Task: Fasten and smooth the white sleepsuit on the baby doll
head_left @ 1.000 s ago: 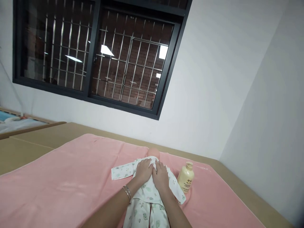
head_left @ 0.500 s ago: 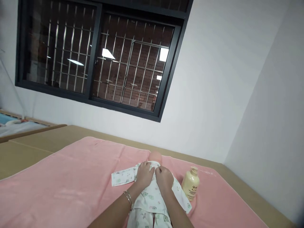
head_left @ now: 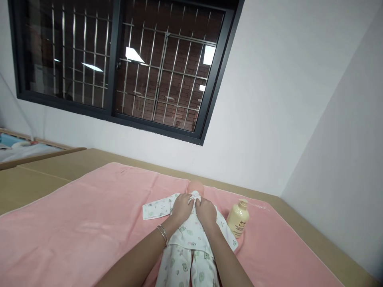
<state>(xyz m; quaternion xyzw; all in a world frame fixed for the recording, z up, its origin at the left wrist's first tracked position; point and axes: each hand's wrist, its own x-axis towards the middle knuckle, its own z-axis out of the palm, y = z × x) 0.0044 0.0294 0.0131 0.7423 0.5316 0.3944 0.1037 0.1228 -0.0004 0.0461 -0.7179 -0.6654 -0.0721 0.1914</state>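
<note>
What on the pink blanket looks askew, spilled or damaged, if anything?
Nothing looks spilled or damaged. Only the shirt lies unevenly: one sleeve points sideways, the other sleeve slants down beside the bottle.

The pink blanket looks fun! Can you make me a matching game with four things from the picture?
Things:
1. Pump bottle
2. Bangles
3. Blanket
4. Top

Clues:
A. pink, spread out flat
B. white with little prints, touched by the left hand and right hand
C. pale yellow
D. silvery

Right pairs: 1-C, 2-D, 3-A, 4-B.
</note>
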